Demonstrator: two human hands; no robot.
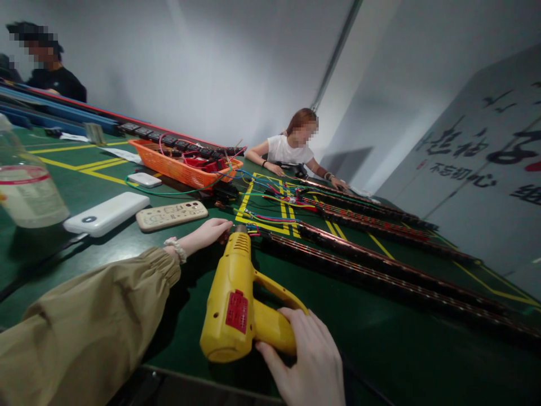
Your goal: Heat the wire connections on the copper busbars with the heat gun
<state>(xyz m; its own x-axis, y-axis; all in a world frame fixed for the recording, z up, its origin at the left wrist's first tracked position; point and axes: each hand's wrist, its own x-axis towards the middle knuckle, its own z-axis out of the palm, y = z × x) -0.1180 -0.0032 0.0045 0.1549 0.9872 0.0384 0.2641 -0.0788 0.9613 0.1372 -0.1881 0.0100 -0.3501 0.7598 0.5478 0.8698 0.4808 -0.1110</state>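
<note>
My right hand (306, 352) is wrapped round the handle of a yellow heat gun (228, 287), which has a red label on its side. Its metal nozzle (240, 228) points away from me, close to the fingertips of my left hand. My left hand (211, 232) is closed in a pinch on the ends of thin coloured wires (252, 229); the nozzle partly hides the grip. These wires run into the near end of a long dark strip with copper-coloured lines (338, 262), which stretches away to the right on the green table.
More long strips (372, 225) lie behind, with loose wires. An orange basket (177, 169) holds wired parts. On the left are a phone (171, 216), a white power bank (107, 214), a smaller white device (144, 180) and a bottle (29, 186). A person (289, 149) works across the table.
</note>
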